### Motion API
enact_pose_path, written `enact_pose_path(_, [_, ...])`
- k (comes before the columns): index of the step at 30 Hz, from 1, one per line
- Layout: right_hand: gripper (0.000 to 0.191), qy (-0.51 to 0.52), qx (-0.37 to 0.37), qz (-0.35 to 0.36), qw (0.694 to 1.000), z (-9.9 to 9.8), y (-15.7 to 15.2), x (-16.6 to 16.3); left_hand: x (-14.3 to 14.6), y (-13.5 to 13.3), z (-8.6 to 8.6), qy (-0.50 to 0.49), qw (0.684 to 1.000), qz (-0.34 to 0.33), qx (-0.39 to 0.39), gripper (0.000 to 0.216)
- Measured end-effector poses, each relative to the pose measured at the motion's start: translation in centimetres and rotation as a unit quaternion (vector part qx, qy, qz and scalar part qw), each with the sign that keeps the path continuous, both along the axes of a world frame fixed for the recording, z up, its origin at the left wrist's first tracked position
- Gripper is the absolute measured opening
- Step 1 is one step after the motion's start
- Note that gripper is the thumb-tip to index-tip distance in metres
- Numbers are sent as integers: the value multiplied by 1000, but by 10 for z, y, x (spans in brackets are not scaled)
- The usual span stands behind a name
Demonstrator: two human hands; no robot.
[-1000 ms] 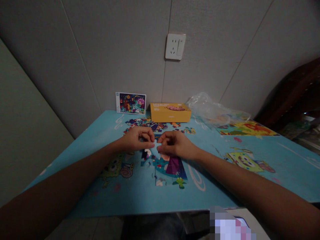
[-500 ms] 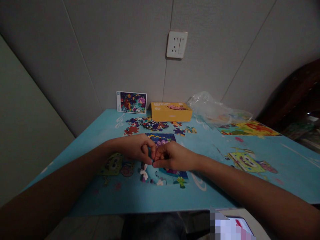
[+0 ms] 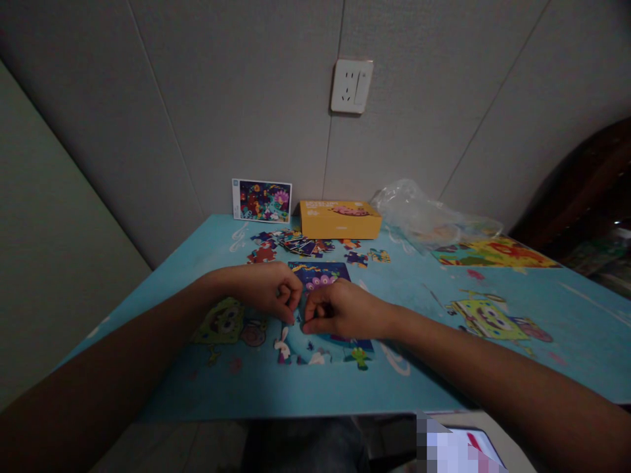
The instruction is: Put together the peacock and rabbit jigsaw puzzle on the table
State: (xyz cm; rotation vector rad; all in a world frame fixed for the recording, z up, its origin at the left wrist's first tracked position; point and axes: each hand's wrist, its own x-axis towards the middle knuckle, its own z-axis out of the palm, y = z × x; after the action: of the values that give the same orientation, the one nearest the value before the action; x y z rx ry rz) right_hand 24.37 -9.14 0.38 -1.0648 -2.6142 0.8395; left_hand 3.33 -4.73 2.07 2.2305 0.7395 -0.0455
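A partly assembled jigsaw puzzle (image 3: 315, 355) lies flat on the blue table, with a purple flower-like shape, a white rabbit and a dark blue upper part. My left hand (image 3: 271, 289) is over its left edge, thumb and fingers bent into a pinch. Close beside it, my right hand (image 3: 345, 309) is also pinched, low over the middle of the puzzle. A small gap separates the fingertips of the two hands. Whatever lies between the fingers is too small and dark to make out. Behind the hands, loose puzzle pieces (image 3: 300, 244) lie in a heap.
A picture card (image 3: 262, 201) leans on the wall beside a yellow box (image 3: 340, 220). A clear plastic bag (image 3: 419, 213) partly covers a yellow-orange picture (image 3: 503, 253) at the right. Cartoon figures are printed on the tablecloth (image 3: 211, 387). A phone (image 3: 476, 440) lies below the front edge.
The fingertips, close together before, have parted slightly; my left hand has drawn a little to the left. My right hand stays almost in place. The view has shifted slightly.
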Motion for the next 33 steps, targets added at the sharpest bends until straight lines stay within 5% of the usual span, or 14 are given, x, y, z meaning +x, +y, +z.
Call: enact_pose_path(33, [19,-42,32,-3,999,4,-2,-2,4,-2,-3,37,998,-34,-23,17])
